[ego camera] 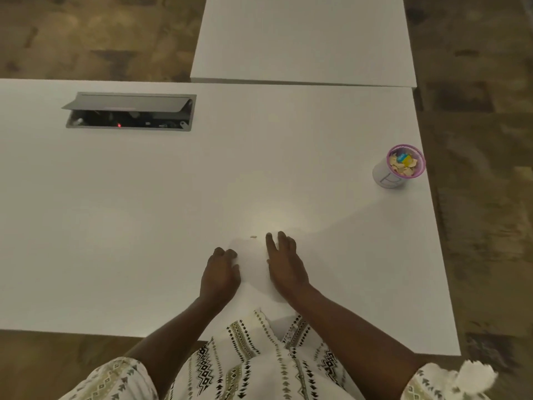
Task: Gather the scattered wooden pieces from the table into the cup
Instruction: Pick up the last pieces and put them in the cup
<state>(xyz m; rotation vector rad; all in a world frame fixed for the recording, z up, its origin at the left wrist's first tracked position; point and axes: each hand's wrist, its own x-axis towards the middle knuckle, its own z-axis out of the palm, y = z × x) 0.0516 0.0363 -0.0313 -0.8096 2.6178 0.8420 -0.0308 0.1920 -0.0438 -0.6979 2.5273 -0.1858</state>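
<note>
A white cup with a pink rim (399,167) stands near the table's right edge, holding several pale wooden pieces and a blue and yellow bit. One tiny wooden piece (253,236) lies on the white table (144,226) just ahead of my hands. My left hand (220,274) rests on the table with fingers curled under; I see nothing in it. My right hand (285,262) lies flat beside it, fingers spread, the fingertips just right of the small piece.
An open grey cable box (129,112) with a raised flap is set into the table at the far left. A second white table (302,39) abuts the far edge. Patterned floor surrounds the tables; the right edge is close to the cup.
</note>
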